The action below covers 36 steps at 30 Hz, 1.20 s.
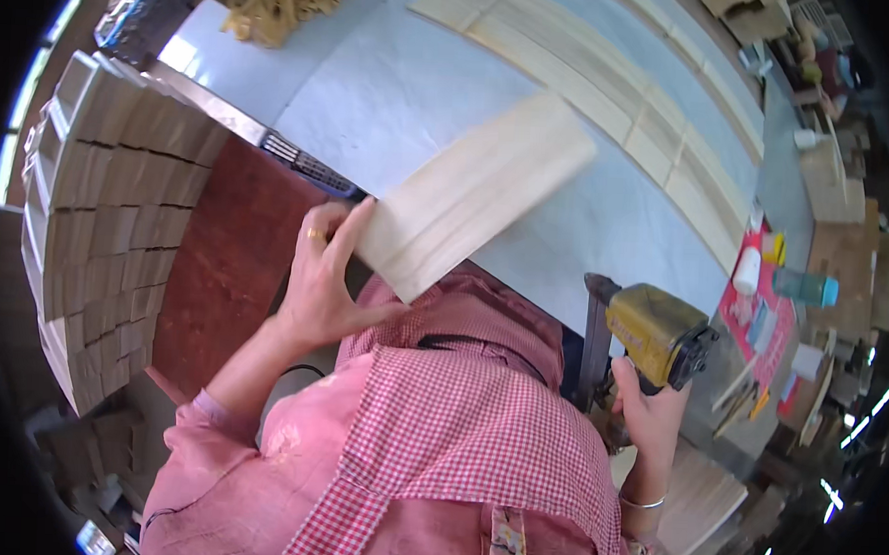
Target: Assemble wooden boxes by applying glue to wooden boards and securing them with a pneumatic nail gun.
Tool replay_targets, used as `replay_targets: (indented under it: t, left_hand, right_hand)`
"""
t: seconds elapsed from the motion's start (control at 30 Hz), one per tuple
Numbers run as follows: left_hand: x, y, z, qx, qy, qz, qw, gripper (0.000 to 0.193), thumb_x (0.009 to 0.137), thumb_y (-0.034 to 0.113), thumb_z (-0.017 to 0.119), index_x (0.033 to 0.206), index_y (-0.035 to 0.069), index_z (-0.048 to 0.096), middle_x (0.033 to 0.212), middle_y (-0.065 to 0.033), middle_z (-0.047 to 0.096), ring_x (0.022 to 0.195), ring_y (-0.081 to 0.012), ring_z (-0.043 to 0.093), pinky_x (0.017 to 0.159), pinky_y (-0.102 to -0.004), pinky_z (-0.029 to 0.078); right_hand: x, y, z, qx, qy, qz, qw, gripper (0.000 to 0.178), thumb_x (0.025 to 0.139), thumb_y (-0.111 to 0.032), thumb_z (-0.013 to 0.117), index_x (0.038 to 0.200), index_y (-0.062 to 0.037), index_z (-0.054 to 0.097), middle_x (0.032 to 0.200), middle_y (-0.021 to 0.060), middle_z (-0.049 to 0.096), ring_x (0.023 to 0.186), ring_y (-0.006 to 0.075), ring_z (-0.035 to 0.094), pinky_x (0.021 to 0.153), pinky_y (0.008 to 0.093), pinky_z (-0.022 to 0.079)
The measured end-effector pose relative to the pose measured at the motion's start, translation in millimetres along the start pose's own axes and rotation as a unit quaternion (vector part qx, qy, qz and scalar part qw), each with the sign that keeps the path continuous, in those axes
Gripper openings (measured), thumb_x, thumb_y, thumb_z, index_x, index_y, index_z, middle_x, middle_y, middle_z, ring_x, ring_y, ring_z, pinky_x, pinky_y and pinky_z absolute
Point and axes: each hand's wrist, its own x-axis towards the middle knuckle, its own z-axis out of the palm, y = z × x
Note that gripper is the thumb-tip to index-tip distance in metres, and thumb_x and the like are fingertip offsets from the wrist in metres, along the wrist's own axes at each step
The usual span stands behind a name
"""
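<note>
My left hand (323, 277) grips the near end of a flat, pale wooden board (483, 185), index finger at one corner and thumb by the other. The board slants away over the table, and its far end looks blurred. In my right hand (652, 411) is a yellow and black nail gun (661, 327), with fingers wrapped round its handle and its dark nose pointing away from me. It is held at the table's near edge, to the right of the board and apart from it.
Long pale wooden strips (592, 81) lie across the far side of the light table (358, 95). Tall stacks of wooden pieces (105, 223) stand at left, beside a reddish-brown surface (232, 258). Wood shavings (273, 7) heap far left; a bottle (804, 287) stands at right.
</note>
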Motion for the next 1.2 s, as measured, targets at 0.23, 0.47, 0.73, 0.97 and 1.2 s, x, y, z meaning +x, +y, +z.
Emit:
replay_targets:
  t: [0.23,0.47,0.73,0.97,1.2]
  left_hand:
    - [1.9,40.8,50.6,-0.238,-0.046,0.01,0.97,0.062,0.08,0.012,0.08,0.136,0.004,0.055,0.13,-0.0169,0.052,0.111,-0.0284,0.057,0.09,-0.0333,0.051]
    - [121.9,-9.0,54.4,-0.012,0.231,-0.004,0.973,0.042,0.082,0.009,0.073,0.123,0.003,0.065,0.121,-0.0149,0.065,0.111,-0.0314,0.059,0.097,-0.0387,0.048]
    - [184.3,-37.8,32.5,0.126,0.136,-0.065,0.981,0.059,0.087,0.042,0.075,0.128,0.001,0.065,0.126,-0.0171,0.061,0.112,-0.0337,0.058,0.096,-0.0414,0.049]
    - [200.9,-64.0,38.0,0.086,0.1,-0.099,0.986,0.05,0.081,0.026,0.077,0.118,-0.006,0.066,0.112,-0.0206,0.062,0.101,-0.0382,0.061,0.093,-0.042,0.049]
    - [192.6,-49.8,35.2,0.052,0.127,-0.094,0.986,0.049,0.081,0.026,0.077,0.116,-0.007,0.066,0.11,-0.0218,0.062,0.101,-0.0384,0.061,0.093,-0.042,0.049]
  right_hand:
    - [6.6,6.1,-10.4,-0.013,-0.027,0.006,1.0,0.032,0.085,-0.008,0.075,0.111,0.002,0.06,0.077,0.0063,0.062,0.045,0.009,0.05,0.04,0.0221,0.042]
    - [6.2,-4.2,-17.1,-0.068,-0.02,-0.02,0.997,0.028,0.083,-0.009,0.077,0.104,0.0047,0.066,0.088,0.0111,0.072,0.063,0.0171,0.065,0.055,0.0267,0.051]
    - [4.9,-9.3,-1.8,-0.121,-0.111,-0.06,0.985,0.042,0.082,-0.011,0.081,0.114,0.0076,0.063,0.104,0.0154,0.074,0.088,0.0244,0.072,0.073,0.0314,0.058]
    - [-4.6,12.0,3.3,-0.159,-0.118,0.024,0.98,0.051,0.078,-0.015,0.087,0.117,0.0056,0.062,0.112,0.0169,0.072,0.096,0.0266,0.072,0.078,0.0327,0.059]
    - [-6.7,21.2,7.7,-0.096,-0.131,0.038,0.986,0.058,0.077,-0.015,0.088,0.123,0.0038,0.059,0.118,0.0184,0.07,0.103,0.0282,0.071,0.085,0.0347,0.059]
